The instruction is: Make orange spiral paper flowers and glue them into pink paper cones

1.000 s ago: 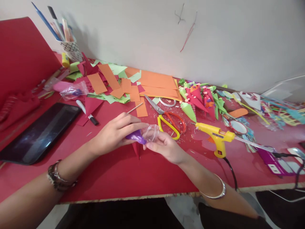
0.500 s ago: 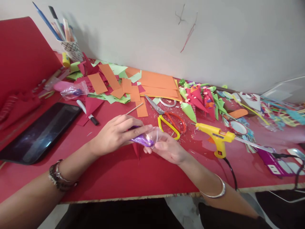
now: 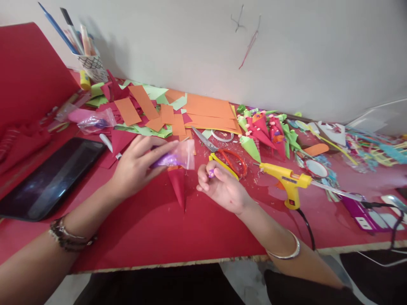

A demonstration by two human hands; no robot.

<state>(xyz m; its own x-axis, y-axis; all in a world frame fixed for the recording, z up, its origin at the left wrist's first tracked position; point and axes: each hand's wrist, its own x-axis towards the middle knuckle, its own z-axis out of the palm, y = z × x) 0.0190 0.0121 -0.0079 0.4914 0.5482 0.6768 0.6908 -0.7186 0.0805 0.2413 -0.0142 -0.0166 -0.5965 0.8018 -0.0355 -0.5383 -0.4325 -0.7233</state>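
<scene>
My left hand (image 3: 135, 165) grips a small clear plastic bag (image 3: 182, 156) with purple material inside, its mouth facing right. A little to the right, my right hand (image 3: 227, 188) is raised off the table with its palm turned up. Between its thumb and fingertips sits a small purple piece (image 3: 212, 172), likely clay. Below the bag lies a red paper cone (image 3: 177, 186) with an orange band at its wide end, its point towards me. Scissors (image 3: 226, 159) with red and yellow handles rest just beyond my right hand.
A yellow hot glue gun (image 3: 288, 182) with its cord lies to the right. Behind it is a cluster of red and green paper cones (image 3: 262, 129). Orange paper pieces (image 3: 206, 110) lie along the wall. A tablet (image 3: 54, 178) is at left, near a pen cup (image 3: 93, 67).
My hands have moved apart. The left took the bag leftward, and the right came out of it with a small purple piece. More of the red cone now shows.
</scene>
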